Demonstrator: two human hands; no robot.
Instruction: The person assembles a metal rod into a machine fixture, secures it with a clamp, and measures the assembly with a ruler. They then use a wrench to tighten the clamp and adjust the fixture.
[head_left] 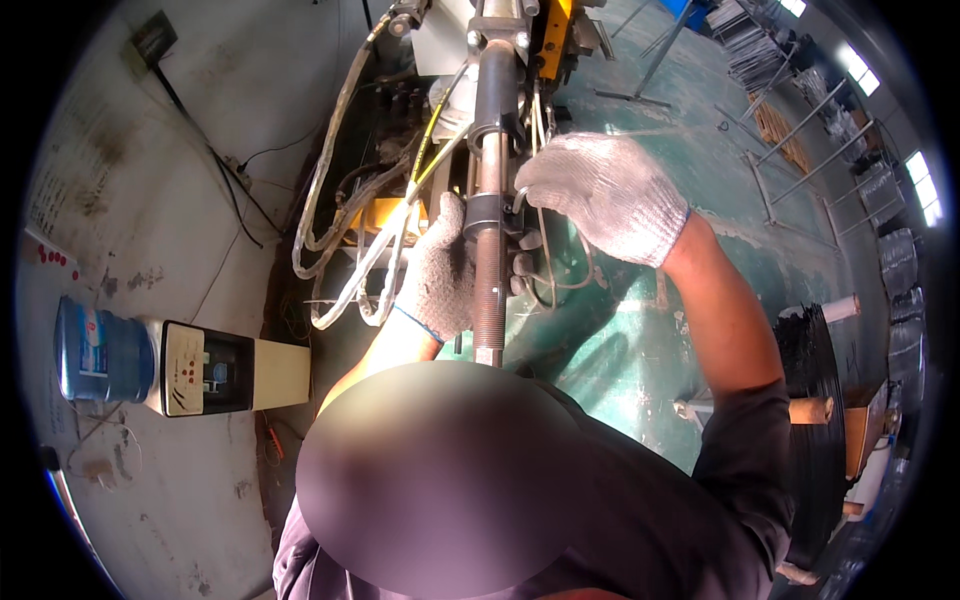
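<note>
A steel shaft, threaded along its near part, runs toward me from a machine. A dark collar sits around it. My right hand, in a light knit glove, is bent over the collar's right side. Its fingers are drawn together on a thin bent metal rod, perhaps a hex key; the glove hides most of it. My left hand, also gloved, lies against the left side of the shaft and collar with its thumb pointing up. The fingers of that hand are hidden behind the shaft.
Looped hoses and a yellow-green cable hang left of the shaft. A water dispenser with a blue bottle stands by the left wall. Metal frames and a dark coil are on the right.
</note>
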